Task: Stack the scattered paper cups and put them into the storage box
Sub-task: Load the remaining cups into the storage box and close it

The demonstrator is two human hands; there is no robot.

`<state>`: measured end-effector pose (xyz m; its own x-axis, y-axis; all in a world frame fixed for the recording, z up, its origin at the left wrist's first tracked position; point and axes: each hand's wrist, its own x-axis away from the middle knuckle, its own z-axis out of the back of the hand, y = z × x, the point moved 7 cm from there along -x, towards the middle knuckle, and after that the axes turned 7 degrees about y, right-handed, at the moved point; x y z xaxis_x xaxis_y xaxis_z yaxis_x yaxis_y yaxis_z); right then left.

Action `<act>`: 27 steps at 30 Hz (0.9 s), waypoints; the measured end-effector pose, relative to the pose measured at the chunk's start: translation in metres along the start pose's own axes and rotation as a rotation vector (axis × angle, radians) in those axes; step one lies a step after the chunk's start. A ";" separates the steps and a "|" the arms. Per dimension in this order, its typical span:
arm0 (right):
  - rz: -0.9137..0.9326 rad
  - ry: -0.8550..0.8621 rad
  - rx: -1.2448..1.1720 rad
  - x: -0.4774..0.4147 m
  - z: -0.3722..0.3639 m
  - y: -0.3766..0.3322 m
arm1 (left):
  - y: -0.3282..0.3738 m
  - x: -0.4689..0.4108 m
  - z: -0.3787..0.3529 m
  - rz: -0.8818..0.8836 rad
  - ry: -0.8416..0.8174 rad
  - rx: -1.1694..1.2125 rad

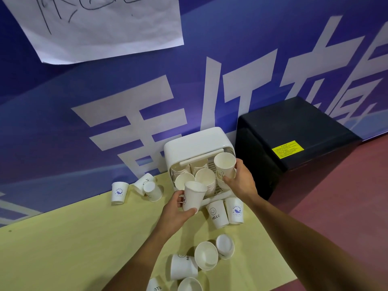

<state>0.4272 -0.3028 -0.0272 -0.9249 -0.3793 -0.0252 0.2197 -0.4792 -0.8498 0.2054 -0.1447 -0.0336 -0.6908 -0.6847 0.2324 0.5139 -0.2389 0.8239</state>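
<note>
A white storage box [195, 143] stands open at the back of the yellow table [63, 238], with several stacks of paper cups [206, 179] inside. My left hand [175, 208] grips one white paper cup [194, 196] just in front of the box opening. My right hand [241, 181] holds another cup [225, 165] over the right-hand stack in the box. Loose cups lie scattered: two upright ones [225, 211] in front of the box, three [138, 189] to the left by the wall, several [205, 257] near the table's front edge.
A black box [294, 131] with a yellow label stands right of the storage box, on the red floor [336, 196]. A blue banner wall [105, 101] with white lettering runs directly behind the table. A white paper sheet [100, 28] hangs on it.
</note>
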 end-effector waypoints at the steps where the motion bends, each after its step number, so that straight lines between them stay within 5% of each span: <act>1: 0.003 0.004 0.000 0.001 -0.001 0.000 | -0.001 0.000 0.000 0.002 0.000 -0.001; 11: 0.045 0.099 0.061 0.035 0.006 -0.012 | 0.001 0.004 0.000 0.023 0.003 0.054; 18: 0.001 -0.246 -0.156 0.072 -0.027 -0.027 | 0.024 0.006 -0.021 -0.026 -0.055 0.127; 27: 0.016 0.010 -0.217 0.042 0.010 -0.024 | 0.006 0.005 -0.033 0.013 -0.112 0.129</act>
<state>0.3861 -0.3151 -0.0031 -0.9250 -0.3775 -0.0436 0.1632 -0.2912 -0.9426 0.2219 -0.1730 -0.0444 -0.7405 -0.6046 0.2936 0.4585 -0.1350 0.8784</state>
